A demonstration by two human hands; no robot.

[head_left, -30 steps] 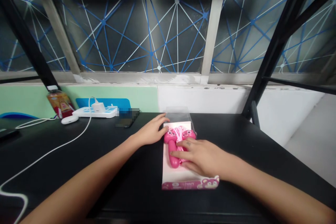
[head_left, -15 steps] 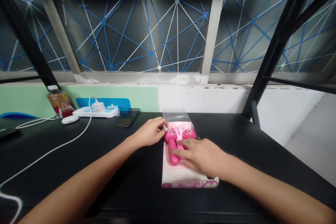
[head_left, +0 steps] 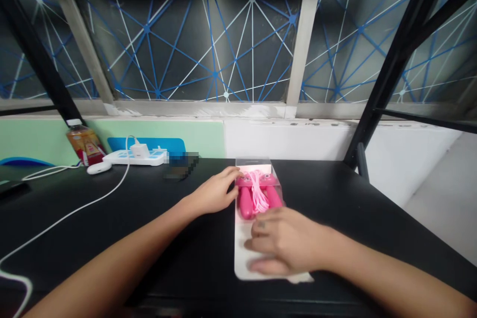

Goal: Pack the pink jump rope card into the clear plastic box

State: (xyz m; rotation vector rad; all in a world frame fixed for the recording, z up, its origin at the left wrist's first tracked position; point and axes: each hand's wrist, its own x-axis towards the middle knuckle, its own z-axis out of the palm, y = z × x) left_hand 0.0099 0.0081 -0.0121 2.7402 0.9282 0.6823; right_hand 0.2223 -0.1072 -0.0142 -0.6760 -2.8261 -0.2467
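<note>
A pink skipping rope [head_left: 257, 195] with two character-headed handles lies on a pale card insert [head_left: 241, 263] on the black table [head_left: 354, 198]. Its far end sits inside a clear plastic box [head_left: 256, 163]. My left hand [head_left: 214, 192] grips the left side of that box beside the handles. My right hand [head_left: 286, 247] lies over the near end of the card insert, fingers curled onto it and pointing left. The card's near right corner is hidden under that hand.
At the back left stand a white power strip with a charger [head_left: 134, 157], a drink bottle [head_left: 84, 144], a small white device [head_left: 99, 168] and a dark phone [head_left: 178, 168]. A white cable [head_left: 70, 214] trails across the table's left. A black frame post [head_left: 387, 74] rises at the right.
The skipping rope and its card have slid away from me into the clear box. My right hand has moved from the handles back to the card's near end. My left hand stays on the box.
</note>
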